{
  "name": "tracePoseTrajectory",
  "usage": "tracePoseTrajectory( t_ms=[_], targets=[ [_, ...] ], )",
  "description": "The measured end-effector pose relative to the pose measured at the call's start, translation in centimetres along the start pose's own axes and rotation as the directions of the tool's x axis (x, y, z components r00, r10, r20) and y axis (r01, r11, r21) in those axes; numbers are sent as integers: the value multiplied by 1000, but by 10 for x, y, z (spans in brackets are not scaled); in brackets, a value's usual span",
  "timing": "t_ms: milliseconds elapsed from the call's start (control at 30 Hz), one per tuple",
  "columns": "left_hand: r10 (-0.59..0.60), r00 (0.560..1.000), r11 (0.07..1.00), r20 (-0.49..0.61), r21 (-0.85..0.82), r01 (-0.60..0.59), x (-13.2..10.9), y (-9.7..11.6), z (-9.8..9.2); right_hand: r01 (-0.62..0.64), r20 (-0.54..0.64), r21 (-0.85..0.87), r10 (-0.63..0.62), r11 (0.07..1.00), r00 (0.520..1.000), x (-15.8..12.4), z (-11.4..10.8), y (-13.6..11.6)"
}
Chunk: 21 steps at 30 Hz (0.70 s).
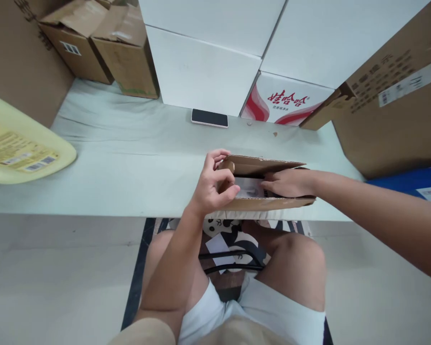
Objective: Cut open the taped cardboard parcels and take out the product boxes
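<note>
An opened cardboard box [262, 204], long and narrow, lies at the front edge of the table. My left hand [215, 184] is curled around its left end, with the thumb over the near side and fingers at the flap. My right hand [287, 183] reaches into the box from the right. Its fingertips lie by a whitish, shiny packet [249, 187] inside; most of these fingers are hidden by the hand and the box wall, so I cannot make out a grip.
A phone [209, 118] lies face up behind the box. White cartons [208, 67] and a red-and-white carton [283, 100] stand at the back. Brown boxes [125, 62] fill the back left. A yellow bottle [25, 143] is at the left, a large carton [398, 105] at the right.
</note>
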<state>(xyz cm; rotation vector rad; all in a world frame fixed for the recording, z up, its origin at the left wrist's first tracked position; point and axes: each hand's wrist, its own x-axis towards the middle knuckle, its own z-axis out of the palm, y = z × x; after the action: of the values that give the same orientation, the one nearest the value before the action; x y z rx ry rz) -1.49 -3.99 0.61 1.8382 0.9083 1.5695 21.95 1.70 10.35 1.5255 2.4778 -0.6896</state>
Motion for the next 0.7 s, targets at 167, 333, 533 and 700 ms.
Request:
tracePoseTrajectory(
  t_ms=[167, 333, 533, 700],
  targets=[
    [-47, 999, 998, -5, -40, 47, -7, 2, 4, -311, 181, 157, 282, 937, 942, -1, -2, -10],
    [-68, 997, 997, -20, -50, 67, -11, 4, 2, -450, 188, 703, 467, 551, 864, -24, -5, -18],
    [-54, 998, 996, -42, -68, 51, -9, 4, 4, -351, 207, 897, 446, 269, 871, -30, -2, -12],
    [-61, 997, 996, -51, -64, 57, -8, 3, 8, -333, 171, 700, 304, 632, 937, -33, 4, -6]
  ],
)
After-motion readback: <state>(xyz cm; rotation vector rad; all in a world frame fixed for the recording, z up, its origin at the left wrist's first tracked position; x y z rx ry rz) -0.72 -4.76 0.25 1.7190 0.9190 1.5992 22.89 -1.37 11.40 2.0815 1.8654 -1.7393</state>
